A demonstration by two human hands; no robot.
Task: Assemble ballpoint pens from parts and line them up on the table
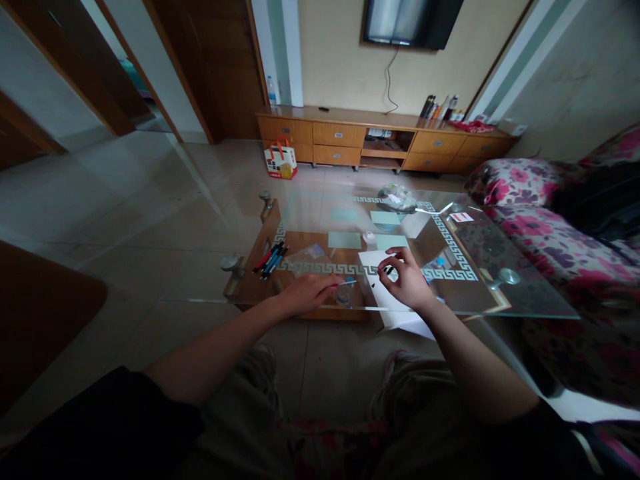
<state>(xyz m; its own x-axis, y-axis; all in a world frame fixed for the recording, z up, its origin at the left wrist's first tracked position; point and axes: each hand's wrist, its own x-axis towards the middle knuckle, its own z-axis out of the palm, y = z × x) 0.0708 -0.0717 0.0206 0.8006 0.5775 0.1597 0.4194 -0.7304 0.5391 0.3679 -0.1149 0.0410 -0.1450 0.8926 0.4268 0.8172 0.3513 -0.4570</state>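
I sit at a glass coffee table [525,303]. My left hand [307,292] rests near the table's front edge, closed on a thin pale-blue stick, perhaps a pen refill [347,283], that points right. My right hand [406,279] hovers over a white sheet of paper [373,263] and pinches a small dark piece [387,269] between thumb and fingers. A few small dark bits lie on the paper between the hands.
A bundle of pens [271,259] and a clear plastic bag [306,257] lie left of my hands. Pale green cards [344,240], a plastic bag [397,197] and a small red-white box [461,217] sit farther back. A floral sofa [540,227] is right; a wooden TV cabinet [385,137] behind.
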